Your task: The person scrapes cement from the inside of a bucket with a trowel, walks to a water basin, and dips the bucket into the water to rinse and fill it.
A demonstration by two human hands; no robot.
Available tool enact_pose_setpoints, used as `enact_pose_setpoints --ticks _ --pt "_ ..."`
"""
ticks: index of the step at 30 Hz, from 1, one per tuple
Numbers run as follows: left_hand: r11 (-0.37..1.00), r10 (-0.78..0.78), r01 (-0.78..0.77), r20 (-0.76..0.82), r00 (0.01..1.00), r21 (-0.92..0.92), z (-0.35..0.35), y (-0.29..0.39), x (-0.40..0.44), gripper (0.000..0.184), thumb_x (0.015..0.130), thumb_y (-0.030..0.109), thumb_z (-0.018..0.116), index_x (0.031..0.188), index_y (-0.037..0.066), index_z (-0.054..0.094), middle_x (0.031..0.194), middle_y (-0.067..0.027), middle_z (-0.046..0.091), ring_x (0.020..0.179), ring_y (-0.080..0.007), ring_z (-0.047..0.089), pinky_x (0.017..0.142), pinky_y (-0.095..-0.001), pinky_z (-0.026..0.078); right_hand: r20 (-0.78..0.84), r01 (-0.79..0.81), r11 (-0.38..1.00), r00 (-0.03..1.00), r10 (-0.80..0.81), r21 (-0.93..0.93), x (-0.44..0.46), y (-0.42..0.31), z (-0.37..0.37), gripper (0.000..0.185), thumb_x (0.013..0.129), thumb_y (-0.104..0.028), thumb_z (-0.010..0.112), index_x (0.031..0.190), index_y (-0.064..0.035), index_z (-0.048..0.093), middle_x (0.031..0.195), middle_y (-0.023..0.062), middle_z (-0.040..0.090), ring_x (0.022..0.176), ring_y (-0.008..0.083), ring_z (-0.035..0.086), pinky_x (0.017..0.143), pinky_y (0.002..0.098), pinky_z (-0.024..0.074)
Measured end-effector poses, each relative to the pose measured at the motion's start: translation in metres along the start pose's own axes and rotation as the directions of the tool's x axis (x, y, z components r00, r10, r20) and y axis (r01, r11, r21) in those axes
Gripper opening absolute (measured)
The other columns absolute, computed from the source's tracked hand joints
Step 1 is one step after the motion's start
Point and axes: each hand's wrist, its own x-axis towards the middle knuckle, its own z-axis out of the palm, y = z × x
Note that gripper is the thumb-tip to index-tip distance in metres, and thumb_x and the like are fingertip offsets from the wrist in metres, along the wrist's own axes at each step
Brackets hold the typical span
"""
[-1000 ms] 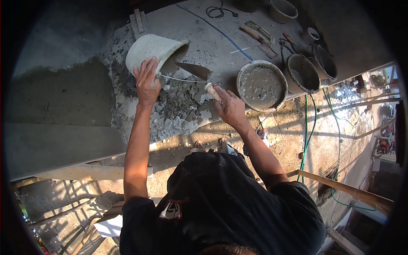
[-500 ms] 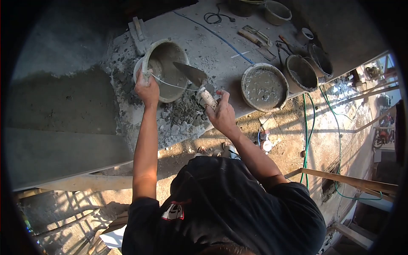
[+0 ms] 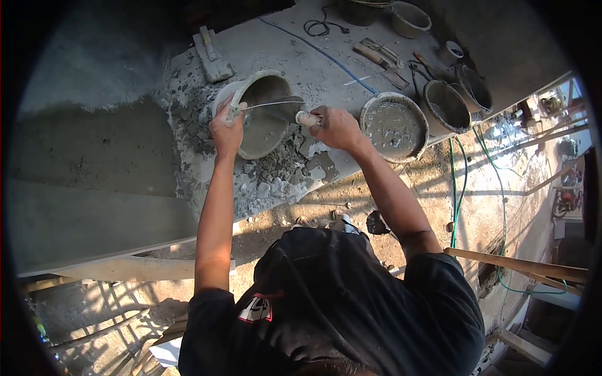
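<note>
My left hand [image 3: 227, 128] is closed on the rim of a tilted, mortar-smeared bucket [image 3: 258, 81], near where its wire handle attaches. The bucket's mouth faces toward the right. My right hand [image 3: 338, 128] grips the pale handle of a trowel [image 3: 306, 118]; the blade reaches into the bucket's mouth and is partly shaded. Grey mortar coats the bucket's inside. Crumbled wet mortar [image 3: 285, 166] lies on the slab just below the bucket. To the right of my right hand stands a bucket of grey mix [image 3: 394, 128].
A plastering float [image 3: 212, 55] lies behind the bucket. Several more buckets [image 3: 446, 106] stand at the right. Hand tools [image 3: 379, 55], a blue hose [image 3: 320, 49] and a coiled black cord [image 3: 318, 27] rest on the slab. Smoothed wet mortar [image 3: 94, 150] covers the left.
The trowel's blade has turned and moved down into the bucket's mouth. My right hand has risen and rolled over, back upward. The bucket sits slightly further right in view.
</note>
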Motion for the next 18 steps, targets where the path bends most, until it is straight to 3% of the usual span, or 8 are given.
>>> enact_pose_setpoints --ticks 2,9,12,14,18 --pt "0.999 0.035 -0.035 -0.001 0.999 0.015 0.007 -0.001 0.001 0.035 0.082 0.017 0.067 0.112 0.001 0.062 0.111 -0.0144 0.063 0.103 -0.0282 0.059 0.091 -0.0341 0.043 -0.077 0.058 0.98 0.994 -0.074 -0.193 -0.004 -0.01 0.025 0.03 0.074 -0.018 0.058 0.099 -0.0023 0.061 0.086 0.0205 0.065 0.081 0.0368 0.064 0.073 0.0445 0.0509" --pt "0.987 0.127 -0.128 0.024 0.992 0.094 0.019 0.002 -0.004 0.034 0.082 0.02 0.068 0.11 0.001 0.063 0.11 -0.0146 0.063 0.102 -0.0292 0.06 0.088 -0.0356 0.045 -0.217 0.086 0.941 0.963 -0.163 -0.327 0.033 0.01 0.104 0.027 0.079 -0.012 0.05 0.103 -0.0043 0.059 0.082 0.0178 0.064 0.075 0.0335 0.065 0.062 0.0429 0.0518" --pt "0.995 0.101 -0.1 -0.028 0.995 0.017 0.019 0.002 -0.005 0.031 0.083 0.018 0.067 0.108 0.001 0.064 0.11 -0.0149 0.064 0.103 -0.0294 0.059 0.087 -0.0363 0.045 -0.116 0.15 0.929 0.973 -0.199 -0.337 0.033 0.017 0.107 0.027 0.078 -0.013 0.052 0.103 -0.0057 0.059 0.083 0.0163 0.064 0.075 0.0311 0.066 0.062 0.0411 0.0519" --pt "0.989 0.146 -0.145 -0.016 0.989 0.033 0.02 -0.002 -0.005 0.03 0.083 0.017 0.067 0.107 0.0 0.064 0.109 -0.015 0.064 0.103 -0.0295 0.059 0.086 -0.0362 0.046 -0.105 0.216 0.925 0.96 -0.26 -0.313 0.031 0.028 0.108 0.039 0.077 -0.013 0.054 0.116 -0.0158 0.057 0.076 0.0165 0.064 0.07 0.0335 0.064 0.061 0.0444 0.0503" --pt "0.986 0.165 -0.165 -0.001 0.986 0.025 0.022 0.001 -0.005 0.028 0.083 0.014 0.066 0.106 -0.001 0.064 0.106 -0.016 0.065 0.101 -0.0297 0.06 0.084 -0.0358 0.047 -0.03 0.247 0.915 0.962 -0.27 -0.32 0.027 0.04 0.122 0.041 0.078 -0.017 0.054 0.119 -0.0174 0.056 0.078 0.0154 0.065 0.071 0.0331 0.064 0.062 0.0448 0.0505"
